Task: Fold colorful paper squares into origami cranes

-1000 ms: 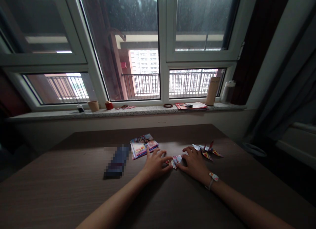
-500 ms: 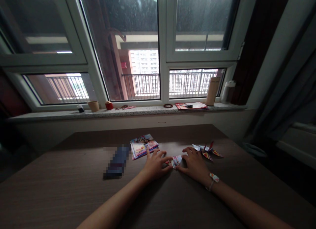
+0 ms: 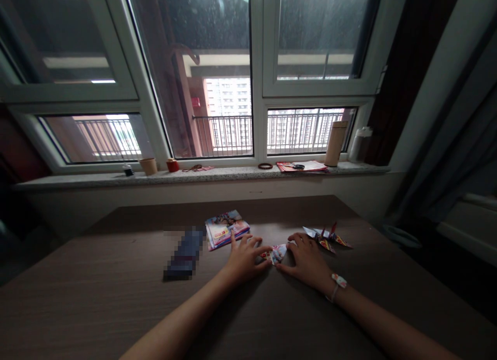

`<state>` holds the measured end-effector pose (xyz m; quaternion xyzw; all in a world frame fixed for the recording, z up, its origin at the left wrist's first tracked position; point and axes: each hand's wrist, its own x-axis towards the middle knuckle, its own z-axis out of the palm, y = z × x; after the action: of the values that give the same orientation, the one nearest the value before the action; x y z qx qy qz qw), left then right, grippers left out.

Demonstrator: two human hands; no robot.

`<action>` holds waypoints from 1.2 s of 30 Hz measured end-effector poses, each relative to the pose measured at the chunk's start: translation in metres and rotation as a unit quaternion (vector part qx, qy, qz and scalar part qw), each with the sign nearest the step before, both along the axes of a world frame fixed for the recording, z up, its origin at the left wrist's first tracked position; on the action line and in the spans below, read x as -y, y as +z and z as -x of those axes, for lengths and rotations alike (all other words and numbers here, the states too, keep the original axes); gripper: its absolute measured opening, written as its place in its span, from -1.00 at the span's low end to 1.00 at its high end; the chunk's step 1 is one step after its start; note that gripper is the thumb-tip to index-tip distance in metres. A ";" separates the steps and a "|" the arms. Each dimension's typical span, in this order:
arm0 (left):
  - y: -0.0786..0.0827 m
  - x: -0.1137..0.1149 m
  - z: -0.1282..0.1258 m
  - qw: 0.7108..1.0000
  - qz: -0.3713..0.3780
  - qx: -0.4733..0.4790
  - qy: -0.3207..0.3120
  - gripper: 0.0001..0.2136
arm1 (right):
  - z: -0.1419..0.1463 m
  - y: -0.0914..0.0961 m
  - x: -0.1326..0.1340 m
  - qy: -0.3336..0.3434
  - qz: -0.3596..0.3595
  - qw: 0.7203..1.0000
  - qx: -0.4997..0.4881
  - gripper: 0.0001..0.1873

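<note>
A small piece of folded, colour-printed paper (image 3: 278,254) lies on the table between my two hands. My left hand (image 3: 245,258) has its thumb and index finger at the paper's left edge, the other fingers spread on the tabletop. At the right edge, my right hand (image 3: 306,257) grips the paper with thumb and fingertips. A bracelet with a pale ornament circles the right wrist. Just past that hand lie folded paper cranes (image 3: 328,238) with pointed ends. Behind the left hand is a stack of printed paper sheets (image 3: 226,229).
A dark, pixelated object (image 3: 184,255) lies left of my left hand on the brown table (image 3: 116,298). Along the windowsill (image 3: 233,174) stand a paper cup (image 3: 148,166), a red spool-like item (image 3: 172,165), a bracelet (image 3: 265,166), scissors (image 3: 298,167) on papers, and a tan flask (image 3: 335,143).
Both hands keep almost the same place on the folded paper. The whole view has shifted very slightly.
</note>
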<state>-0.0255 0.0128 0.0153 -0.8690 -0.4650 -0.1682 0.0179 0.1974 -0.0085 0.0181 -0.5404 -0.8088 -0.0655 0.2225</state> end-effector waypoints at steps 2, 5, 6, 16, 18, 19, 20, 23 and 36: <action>0.000 0.000 0.000 1.000 -0.001 -0.001 0.000 -0.66 | 0.000 -0.002 0.000 0.000 -0.003 1.000 0.002 -0.47; -0.001 0.000 0.000 1.000 -0.002 -0.003 0.002 -0.67 | -0.003 -0.005 0.000 0.008 -0.009 1.000 -0.005 -0.47; 0.000 0.000 0.000 1.000 0.000 -0.004 0.003 -0.67 | -0.004 -0.006 -0.001 0.012 -0.010 1.000 -0.010 -0.49; 0.000 0.000 0.000 1.000 0.014 0.004 0.006 -0.67 | -0.005 -0.008 -0.011 0.003 -0.029 0.999 -0.040 -0.76; 0.000 0.000 0.000 1.000 0.020 0.006 0.007 -0.67 | -0.005 -0.009 -0.010 0.003 -0.034 0.999 -0.028 -0.73; 0.001 0.000 -0.001 1.000 0.023 0.006 0.007 -0.67 | -0.004 -0.009 -0.010 0.002 -0.034 0.999 -0.022 -0.71; 0.001 0.001 -0.001 1.000 0.026 0.006 0.007 -0.67 | -0.004 -0.009 -0.009 0.002 -0.031 0.999 -0.018 -0.67; 0.003 0.002 -0.001 0.999 0.030 0.008 0.008 -0.68 | -0.005 -0.008 -0.007 0.005 -0.019 1.000 -0.015 -0.53; 0.005 0.004 0.000 0.998 0.052 0.014 0.014 -0.67 | -0.004 -0.008 -0.003 0.018 -0.020 0.999 -0.028 -0.52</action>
<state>-0.0251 0.0090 0.0206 -0.8595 -0.4857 -0.1560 -0.0312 0.2017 -0.0051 0.0105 -0.5232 -0.8100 -0.0625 0.2574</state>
